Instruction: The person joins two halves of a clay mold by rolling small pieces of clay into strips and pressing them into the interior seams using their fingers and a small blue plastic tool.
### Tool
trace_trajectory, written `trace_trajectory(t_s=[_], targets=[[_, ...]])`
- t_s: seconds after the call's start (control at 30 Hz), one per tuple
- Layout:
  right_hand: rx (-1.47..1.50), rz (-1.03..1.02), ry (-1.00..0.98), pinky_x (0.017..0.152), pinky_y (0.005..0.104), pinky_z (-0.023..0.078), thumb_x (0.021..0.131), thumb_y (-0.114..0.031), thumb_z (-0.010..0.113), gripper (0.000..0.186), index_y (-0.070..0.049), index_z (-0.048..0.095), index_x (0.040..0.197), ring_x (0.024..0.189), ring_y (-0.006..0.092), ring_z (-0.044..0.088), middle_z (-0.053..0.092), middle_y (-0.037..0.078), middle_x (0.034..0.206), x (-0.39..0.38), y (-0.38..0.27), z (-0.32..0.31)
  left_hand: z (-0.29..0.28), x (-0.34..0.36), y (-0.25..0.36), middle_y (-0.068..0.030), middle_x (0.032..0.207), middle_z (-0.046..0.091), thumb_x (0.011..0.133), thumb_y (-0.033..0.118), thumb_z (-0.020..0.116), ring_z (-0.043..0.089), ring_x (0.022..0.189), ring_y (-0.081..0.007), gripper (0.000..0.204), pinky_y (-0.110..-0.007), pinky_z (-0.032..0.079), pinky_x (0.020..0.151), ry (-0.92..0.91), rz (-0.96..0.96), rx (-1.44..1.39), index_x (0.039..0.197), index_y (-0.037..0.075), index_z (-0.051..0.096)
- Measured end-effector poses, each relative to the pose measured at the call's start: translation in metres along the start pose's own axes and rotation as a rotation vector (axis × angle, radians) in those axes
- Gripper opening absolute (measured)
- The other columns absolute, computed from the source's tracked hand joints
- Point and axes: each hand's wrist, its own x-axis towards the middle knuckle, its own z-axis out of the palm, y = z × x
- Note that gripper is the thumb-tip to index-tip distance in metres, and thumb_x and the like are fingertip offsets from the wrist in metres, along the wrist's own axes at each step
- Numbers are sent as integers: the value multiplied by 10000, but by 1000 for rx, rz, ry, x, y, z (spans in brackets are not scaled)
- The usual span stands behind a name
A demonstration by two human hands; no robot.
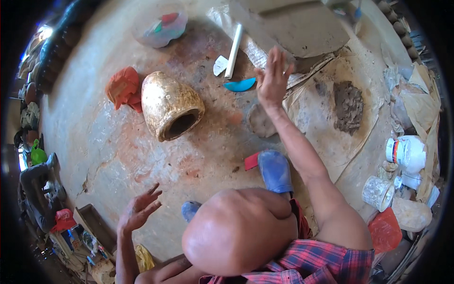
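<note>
My right hand [273, 80] is raised over the floor at the far middle, fingers stretched out and nothing in it. Nearest to it lie a blue half-moon scraper [240, 85] and a round flat disc [261, 121], partly hidden by my forearm. A white pipe [234, 51] and a small white flat piece [220, 65] are just beyond. My left hand [140, 209] hovers at the lower left with its fingers apart, holding nothing. Between the hands and farther off, a clay-smeared, barrel-shaped pot [163, 97] rests on its side, its dark mouth facing me. An orange-red plastic bag [124, 87] touches its left side.
A clear basin [158, 28] stands at the far left. A grey slab [293, 31] and a dark clay heap [349, 108] lie on sheets to the right. Along the right edge are white buckets [378, 193]. A red flat piece [251, 161] lies by my blue clog [275, 170].
</note>
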Motion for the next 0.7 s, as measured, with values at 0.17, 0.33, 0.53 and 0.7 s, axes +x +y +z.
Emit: trace_trajectory(t_s=[0.17,0.33,0.53,0.7], targets=[[-93,-269,-372,1159,800,202,1072,-610,389,776,-107,312,1658,1555,424,320,301,175,1706,-45,5,11,4,1,21,-136,1662,431,1044,199,679,428,1502,-232,563,-390,391,1213,-88,37,191,1544,8,502],[46,-174,-436,1150,824,73,1017,-774,300,970,-59,250,1671,1577,513,176,192,196,1743,-93,26,8,-5,20,4,-142,1662,427,1053,193,660,442,1492,-293,693,-413,427,1188,-8,28,72,1640,22,333],[79,-116,-267,1165,803,79,977,-821,303,988,-138,246,1689,1572,484,228,244,194,1728,-23,-30,-11,-9,9,26,-146,1675,400,1025,254,696,394,1537,-243,577,-418,402,1201,-23,111,358,1523,17,527],[91,-241,-562,1135,856,69,820,-963,366,1120,-312,165,1708,1593,465,190,163,177,1754,-102,34,-20,-1,29,25,-125,1675,411,1031,209,695,393,1533,-242,625,-400,393,1210,-62,91,249,1570,3,454]])
